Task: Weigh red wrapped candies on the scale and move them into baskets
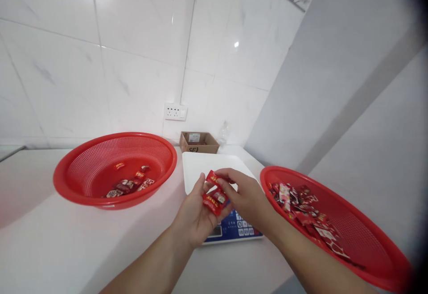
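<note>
Open along the left part of the worktop [40, 245], from the left basket [103, 156] to the front edge. Passable, too, through the narrowing strip between that basket and the digital scale [214, 161]. Closed off at the back edge by the tiled wall [133, 84], with a cardboard box [200, 149] and a clear plastic bottle [224, 136] tight against it. Blocked over the scale's front by the left hand [197, 216] and right hand [250, 196], together around red-wrapped candies [214, 201]. Crossed by the right forearm toward the right basket [351, 225]. Enterable from above, over raised rims, into both baskets.
</note>
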`<state>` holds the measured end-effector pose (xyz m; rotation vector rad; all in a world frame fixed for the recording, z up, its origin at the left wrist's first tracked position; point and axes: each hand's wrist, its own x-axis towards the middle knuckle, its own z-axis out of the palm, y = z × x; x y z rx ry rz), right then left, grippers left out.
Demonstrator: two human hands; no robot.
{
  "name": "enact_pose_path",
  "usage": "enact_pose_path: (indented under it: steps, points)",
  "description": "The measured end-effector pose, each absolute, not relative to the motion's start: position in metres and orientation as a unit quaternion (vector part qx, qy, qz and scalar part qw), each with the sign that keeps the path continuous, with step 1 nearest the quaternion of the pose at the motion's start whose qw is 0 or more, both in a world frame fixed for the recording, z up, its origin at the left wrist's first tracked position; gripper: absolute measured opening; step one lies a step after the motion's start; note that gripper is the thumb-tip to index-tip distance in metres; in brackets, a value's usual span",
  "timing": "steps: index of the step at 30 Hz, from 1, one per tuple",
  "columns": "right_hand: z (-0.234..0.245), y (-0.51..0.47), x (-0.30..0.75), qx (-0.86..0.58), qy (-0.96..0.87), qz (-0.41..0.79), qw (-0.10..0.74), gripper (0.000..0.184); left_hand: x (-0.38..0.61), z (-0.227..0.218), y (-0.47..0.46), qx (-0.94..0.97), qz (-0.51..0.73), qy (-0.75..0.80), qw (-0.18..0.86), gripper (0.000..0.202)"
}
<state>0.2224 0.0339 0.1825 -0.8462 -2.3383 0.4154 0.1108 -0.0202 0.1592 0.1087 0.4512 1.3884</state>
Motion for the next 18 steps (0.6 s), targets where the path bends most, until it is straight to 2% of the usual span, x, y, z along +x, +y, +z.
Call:
enact_pose_path:
  steps: [6, 9, 12, 14, 18]
  points:
    - [0.180, 0.095, 0.214, -0.375, -0.803, 0.241, 0.396, 0.018, 0.102, 0.159, -0.017, 0.008, 0.693, 0.266, 0.670, 0.016]
    - [0.161, 0.126, 0.215, -0.411, -0.799, 0.279, 0.339, 0.021, 0.097, 0.159, -0.016, 0.033, 0.711, 0.262, 0.652, 0.028]
    - [0.148, 0.133, 0.221, -0.420, -0.828, 0.242, 0.281, 0.020, 0.095, 0.157, -0.014, 0.053, 0.726, 0.261, 0.634, 0.030]
    - [0.149, 0.123, 0.225, -0.396, -0.842, 0.234, 0.281, 0.021, 0.095, 0.154, -0.012, 0.061, 0.733, 0.267, 0.623, 0.028]
    - [0.161, 0.086, 0.227, -0.340, -0.849, 0.292, 0.280, 0.023, 0.099, 0.146, -0.009, 0.072, 0.724, 0.284, 0.625, 0.026]
